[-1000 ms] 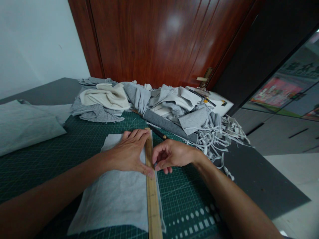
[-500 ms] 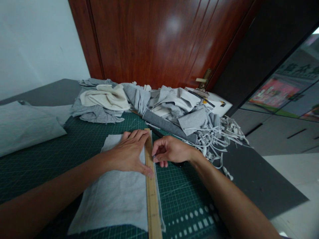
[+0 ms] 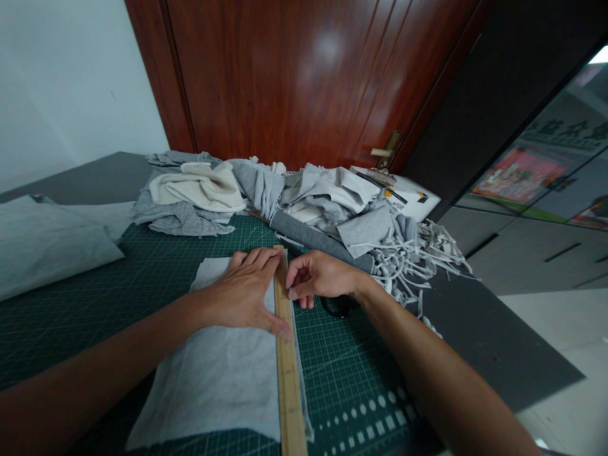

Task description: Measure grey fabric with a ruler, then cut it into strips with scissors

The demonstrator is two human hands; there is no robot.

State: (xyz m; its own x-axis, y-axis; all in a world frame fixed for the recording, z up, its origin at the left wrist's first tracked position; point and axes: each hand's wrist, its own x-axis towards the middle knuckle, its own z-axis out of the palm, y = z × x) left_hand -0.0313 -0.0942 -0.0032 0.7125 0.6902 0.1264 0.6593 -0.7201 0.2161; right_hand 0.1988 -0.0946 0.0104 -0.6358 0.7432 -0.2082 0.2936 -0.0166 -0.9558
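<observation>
Risk of skewed ruler (image 3: 289, 380) from cloth (image 3: 223, 373) bunching under open left hand (image 3: 249, 288). Cannot tell contents of closed right hand (image 3: 325, 275).

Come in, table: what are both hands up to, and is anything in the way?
Left hand pressing wooden ruler onto gray cloth. Right hand pinched at ruler's edge. Cloth heap beyond, off the ruler.

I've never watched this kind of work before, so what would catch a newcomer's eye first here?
Probably the glossy red-brown door behind the work surface. Then the tangled heap of pale fabric strips at the right end of the cloth pile. Nearer, the left hand presses a wooden ruler onto grey cloth.
</observation>
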